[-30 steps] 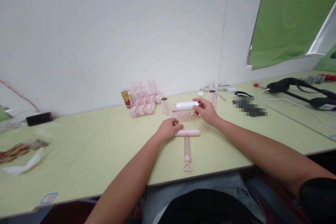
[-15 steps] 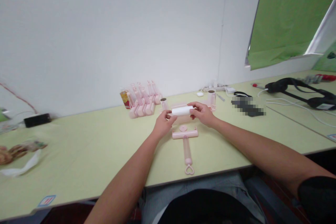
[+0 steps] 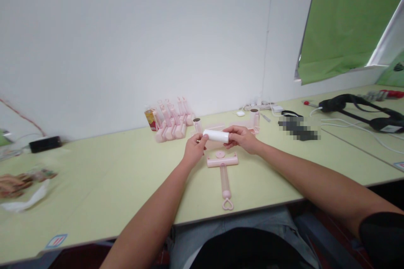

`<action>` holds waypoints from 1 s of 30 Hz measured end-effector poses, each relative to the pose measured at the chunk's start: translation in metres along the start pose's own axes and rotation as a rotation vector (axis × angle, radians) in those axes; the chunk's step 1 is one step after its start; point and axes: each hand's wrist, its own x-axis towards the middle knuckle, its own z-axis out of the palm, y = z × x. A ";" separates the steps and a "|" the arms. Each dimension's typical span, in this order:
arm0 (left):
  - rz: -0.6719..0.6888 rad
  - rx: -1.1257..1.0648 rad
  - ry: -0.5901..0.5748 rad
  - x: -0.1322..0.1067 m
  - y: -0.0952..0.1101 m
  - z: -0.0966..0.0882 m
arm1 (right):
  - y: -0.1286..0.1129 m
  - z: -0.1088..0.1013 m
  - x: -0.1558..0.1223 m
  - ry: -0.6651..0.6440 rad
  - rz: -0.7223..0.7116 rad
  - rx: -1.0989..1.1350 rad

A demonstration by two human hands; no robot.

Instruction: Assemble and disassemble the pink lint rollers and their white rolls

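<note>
A white lint roller refill [image 3: 216, 135] is held above the table between my two hands. My left hand [image 3: 195, 148] grips its left end, thumb on top. On the other end, the fingers of my right hand [image 3: 241, 138] are closed around the edge. Below them lies a pink lint roller handle [image 3: 224, 180] with a heart-shaped loop at the near end and a wide head [image 3: 222, 161] at the far end. A small pink disc [image 3: 220, 154] rests against that head.
Several pink lint rollers [image 3: 170, 128] stand grouped by the wall beside a yellow-red box [image 3: 151, 119]. Upright rolls [image 3: 197, 125] stand behind my hands. A black phone [image 3: 46, 144] lies far left. At right are cables and a black headset [image 3: 362, 111].
The refill has tilted, its right end dropping and its left end rising slightly. Both hands keep hold of it. The pink handle on the table has stayed put.
</note>
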 end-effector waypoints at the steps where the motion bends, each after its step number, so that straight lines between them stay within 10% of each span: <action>1: 0.003 0.006 0.001 0.000 0.001 0.000 | 0.000 0.000 0.000 -0.004 -0.004 -0.008; 30: 0.163 0.033 0.115 -0.001 0.005 0.000 | 0.004 0.008 0.007 0.240 -0.092 -0.001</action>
